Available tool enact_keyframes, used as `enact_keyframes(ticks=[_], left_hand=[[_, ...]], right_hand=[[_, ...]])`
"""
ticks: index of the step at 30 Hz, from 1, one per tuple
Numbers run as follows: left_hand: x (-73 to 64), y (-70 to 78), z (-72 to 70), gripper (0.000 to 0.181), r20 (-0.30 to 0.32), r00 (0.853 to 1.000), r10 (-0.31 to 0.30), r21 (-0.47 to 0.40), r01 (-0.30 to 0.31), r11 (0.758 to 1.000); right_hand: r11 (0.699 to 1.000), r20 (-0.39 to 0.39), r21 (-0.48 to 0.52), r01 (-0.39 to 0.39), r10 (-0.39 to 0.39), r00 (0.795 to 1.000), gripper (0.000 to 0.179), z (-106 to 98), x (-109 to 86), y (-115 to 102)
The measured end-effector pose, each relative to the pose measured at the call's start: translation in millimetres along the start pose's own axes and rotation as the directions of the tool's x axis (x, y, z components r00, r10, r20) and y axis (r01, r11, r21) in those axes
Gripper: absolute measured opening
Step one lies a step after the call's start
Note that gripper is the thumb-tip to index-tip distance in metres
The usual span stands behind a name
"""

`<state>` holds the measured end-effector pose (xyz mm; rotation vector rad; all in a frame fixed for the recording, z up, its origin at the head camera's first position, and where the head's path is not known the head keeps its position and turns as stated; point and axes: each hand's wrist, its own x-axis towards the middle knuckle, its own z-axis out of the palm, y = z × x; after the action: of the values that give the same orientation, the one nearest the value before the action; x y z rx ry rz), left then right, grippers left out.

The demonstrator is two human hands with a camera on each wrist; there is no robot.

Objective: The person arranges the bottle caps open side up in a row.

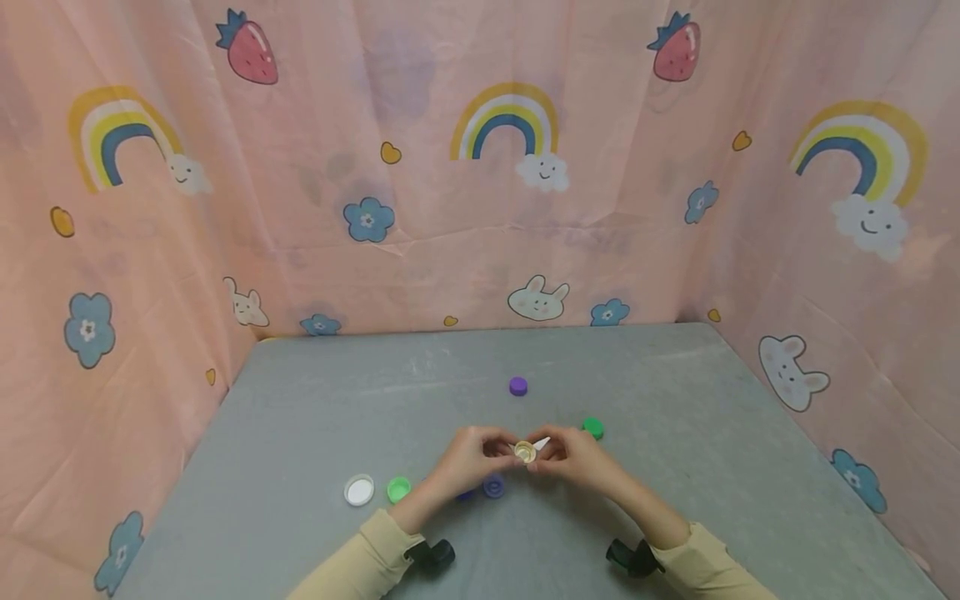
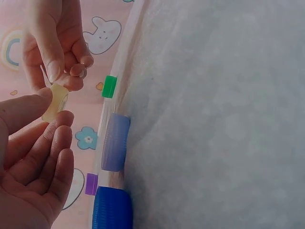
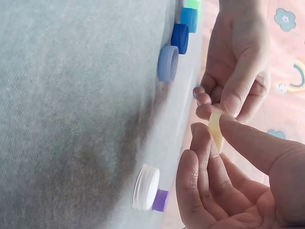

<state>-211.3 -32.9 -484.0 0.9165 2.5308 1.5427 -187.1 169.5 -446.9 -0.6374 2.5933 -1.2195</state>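
Both hands meet over the table around a small yellowish roll of clear tape (image 1: 525, 452). My left hand (image 1: 472, 458) pinches one side of it, thumb (image 2: 35, 102) lying on its outer face and the other fingers beneath. From the opposite side, my right hand (image 1: 573, 457) pinches the roll's edge between thumb and fingertips. A white pointed piece (image 1: 542, 443) sticks out by the right fingers in the head view. Seen from the right wrist, the roll (image 3: 216, 131) is edge-on, with the left thumb at its top.
Bottle caps lie on the grey table (image 1: 315, 400): purple (image 1: 518, 386) at the back, green (image 1: 592, 428) beyond the right hand, white (image 1: 359, 490) and light green (image 1: 399, 489) at left, blue (image 1: 493, 486) below the hands. Another white cap (image 3: 145, 187) shows in the right wrist view.
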Motion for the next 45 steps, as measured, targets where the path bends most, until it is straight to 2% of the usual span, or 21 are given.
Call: enact_keyframes(ticks=[5, 12, 16, 23, 26, 30, 34, 39, 45], left_hand=[[-1.0, 1.3, 0.2, 0.021, 0.008, 1.000, -0.026, -0.006, 0.027, 1.000], [-1.7, 1.7, 1.2, 0.019, 0.039, 0.999, -0.001, 0.043, -0.001, 0.999], [-1.6, 2.9, 1.4, 0.019, 0.069, 0.998, 0.005, 0.069, -0.010, 0.998], [-1.5, 1.3, 5.0, 0.018, 0.116, 0.993, -0.029, 0.137, 0.013, 0.991], [-1.8, 1.3, 6.1, 0.017, 0.134, 0.991, -0.017, 0.138, -0.002, 0.990], [-1.6, 0.3, 8.0, 0.017, 0.151, 0.989, -0.002, 0.136, -0.019, 0.991], [-1.2, 0.0, 10.0, 0.017, 0.168, 0.986, -0.017, 0.145, -0.008, 0.989], [-1.6, 2.5, 10.1, 0.018, 0.188, 0.982, -0.010, 0.172, -0.023, 0.985], [-1.6, 4.5, 9.4, 0.019, 0.193, 0.981, 0.001, 0.198, -0.040, 0.979]], right_hand=[[0.998, -0.018, -0.052, 0.027, -0.028, 0.999, 0.030, 2, 0.3, 1], [0.993, -0.017, -0.109, 0.055, -0.058, 0.998, 0.025, 6, 1.3, 7], [0.991, 0.002, -0.115, 0.066, -0.066, 0.998, 0.025, 7, 0.8, 8], [0.992, 0.037, -0.121, 0.040, -0.036, 0.999, 0.025, 9, -0.7, 9], [0.991, 0.032, -0.127, 0.040, -0.036, 0.999, 0.025, 10, -1.5, 10], [0.990, 0.029, -0.131, 0.049, -0.046, 0.999, 0.026, 11, -2.3, 10], [0.990, 0.041, -0.129, 0.057, -0.053, 0.998, 0.026, 11, -2.4, 11], [0.989, 0.058, -0.126, 0.072, -0.065, 0.996, 0.026, 11, -1.8, 12], [0.992, 0.079, -0.115, 0.056, -0.047, 0.996, 0.025, 12, -0.8, 15]])
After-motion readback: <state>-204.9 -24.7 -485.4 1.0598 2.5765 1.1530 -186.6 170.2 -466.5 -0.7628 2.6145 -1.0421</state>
